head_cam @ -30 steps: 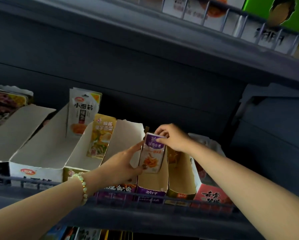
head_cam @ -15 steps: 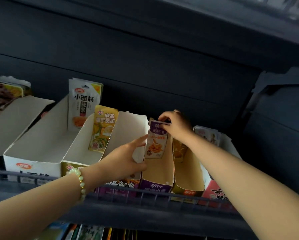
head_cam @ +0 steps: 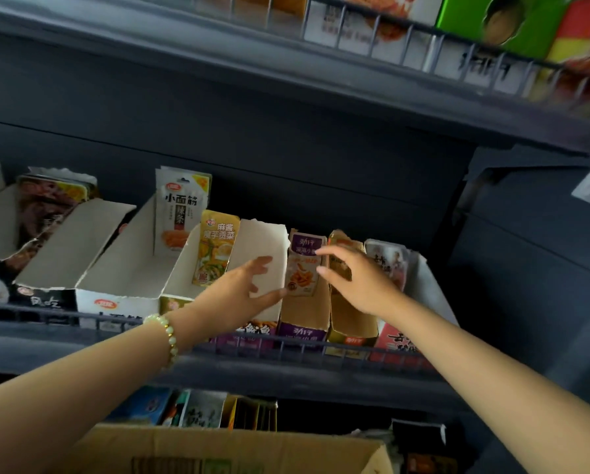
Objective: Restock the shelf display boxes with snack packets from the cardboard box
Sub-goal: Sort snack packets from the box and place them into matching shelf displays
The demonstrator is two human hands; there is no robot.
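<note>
The left hand [head_cam: 249, 289] lies open, fingers straight against a white box wall [head_cam: 269, 244]. The right hand [head_cam: 358, 282] is loosely spread and holds nothing. Between them, at frame centre, the purple packet [head_cam: 302, 268] stands upright, long axis vertical, in its purple display box [head_cam: 303, 333], nearer the right hand. The cardboard box [head_cam: 235, 449] sits at bottom centre, below both hands.

Both bare forearms are extended forward and upward; the left hand [head_cam: 249, 289] is held open, fingers spread and thumb stretched rightward; the right hand [head_cam: 358, 282] is held palm-down, fingers loosely extended leftward.
</note>
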